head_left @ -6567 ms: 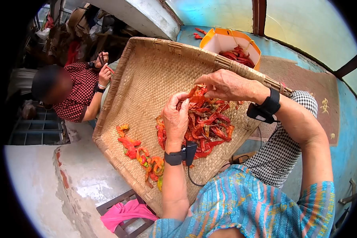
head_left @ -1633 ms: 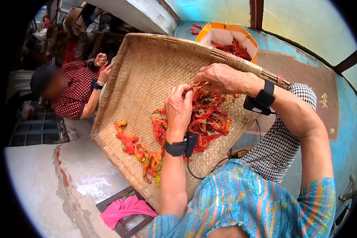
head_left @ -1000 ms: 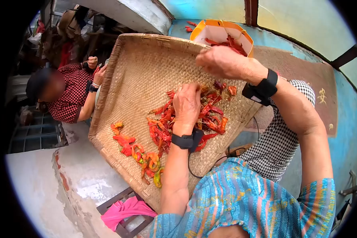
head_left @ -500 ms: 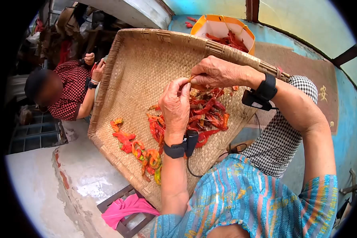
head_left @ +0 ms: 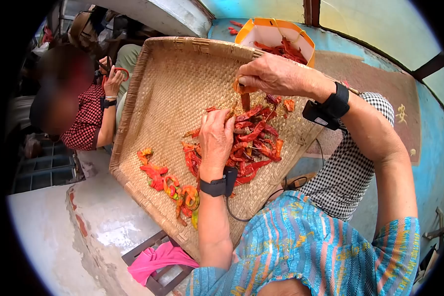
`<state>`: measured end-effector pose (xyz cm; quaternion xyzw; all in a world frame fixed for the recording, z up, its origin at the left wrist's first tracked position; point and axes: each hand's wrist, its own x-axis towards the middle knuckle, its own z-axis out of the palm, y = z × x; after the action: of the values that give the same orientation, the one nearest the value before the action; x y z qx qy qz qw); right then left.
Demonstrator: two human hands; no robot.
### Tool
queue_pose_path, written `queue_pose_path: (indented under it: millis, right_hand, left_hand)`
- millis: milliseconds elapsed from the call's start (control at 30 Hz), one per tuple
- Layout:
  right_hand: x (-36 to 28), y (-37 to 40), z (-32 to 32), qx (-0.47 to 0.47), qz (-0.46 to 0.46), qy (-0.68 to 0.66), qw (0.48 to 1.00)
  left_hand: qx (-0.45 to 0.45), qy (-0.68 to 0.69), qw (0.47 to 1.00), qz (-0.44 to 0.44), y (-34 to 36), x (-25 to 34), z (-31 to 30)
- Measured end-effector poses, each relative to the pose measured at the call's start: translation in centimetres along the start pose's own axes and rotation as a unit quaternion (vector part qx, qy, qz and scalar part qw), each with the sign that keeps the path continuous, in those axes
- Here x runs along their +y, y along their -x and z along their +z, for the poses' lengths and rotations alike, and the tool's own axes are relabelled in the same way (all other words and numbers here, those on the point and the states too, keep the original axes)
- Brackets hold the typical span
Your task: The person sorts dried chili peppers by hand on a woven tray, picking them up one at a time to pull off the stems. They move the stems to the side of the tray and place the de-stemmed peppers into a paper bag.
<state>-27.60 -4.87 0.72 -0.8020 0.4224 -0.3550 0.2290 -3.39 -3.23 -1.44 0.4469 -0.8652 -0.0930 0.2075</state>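
My right hand (head_left: 278,75) is raised over the woven tray, its fingers pinched on an orange-red dried chili pepper (head_left: 245,101) that hangs down. My left hand (head_left: 215,140) is lower, at the left side of a pile of dried red chili peppers (head_left: 255,140). Its fingers are curled; a small brownish bit shows by the thumb and forefinger, too small to name. A separate row of red, orange and green peppers (head_left: 170,185) lies nearer the tray's left edge. The shallow woven bamboo tray (head_left: 182,79) carries both groups.
A white and orange bag (head_left: 305,45) with red peppers stands beyond the tray. On the left, a person (head_left: 86,116) holds scissors and a red pepper. Pink cloth (head_left: 158,261) drapes a dark wooden stool (head_left: 170,280). A brown mat (head_left: 380,84) covers floor at right.
My hands were together at one pepper and have parted. The right rose slightly with the pepper; the left dropped toward the pile. The other person's head and hands have shifted.
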Motion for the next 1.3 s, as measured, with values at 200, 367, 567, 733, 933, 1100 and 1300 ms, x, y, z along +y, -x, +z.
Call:
queue_pose_path:
  millis: [200,367,567,733,933,1100,1300]
  right_hand:
    - [1.1,-0.5,0.1,0.139,-0.051,0.13,0.98]
    - [3.4,-1.3,-2.9,0.29,0.056,0.135,0.946]
    - [5.6,-1.0,-4.4,0.308,0.173,0.314,0.882]
    - [5.1,-1.3,-1.0,0.274,-0.012,0.303,0.913]
    - [-0.5,-0.2,1.7,-0.029,0.057,-0.094,0.994]
    - [0.3,-0.6,-0.6,0.147,0.033,-0.128,0.98]
    - [2.9,-1.2,-5.2,0.397,0.028,0.031,0.917]
  left_hand:
    - [-0.044,-0.041,0.997,0.049,0.1,1.2,1.5]
    - [-0.044,-0.037,0.998,0.027,0.2,1.0,1.4]
    - [-0.012,0.064,0.998,-0.024,0.4,0.7,0.4]
    - [0.007,0.142,0.986,-0.089,-0.5,1.8,-0.2]
    - [0.013,0.257,0.961,-0.104,-2.5,2.5,1.4]
    - [0.049,0.286,0.952,-0.101,-4.3,2.2,2.1]
    - [0.004,0.159,0.981,-0.11,-5.7,-1.7,5.5]
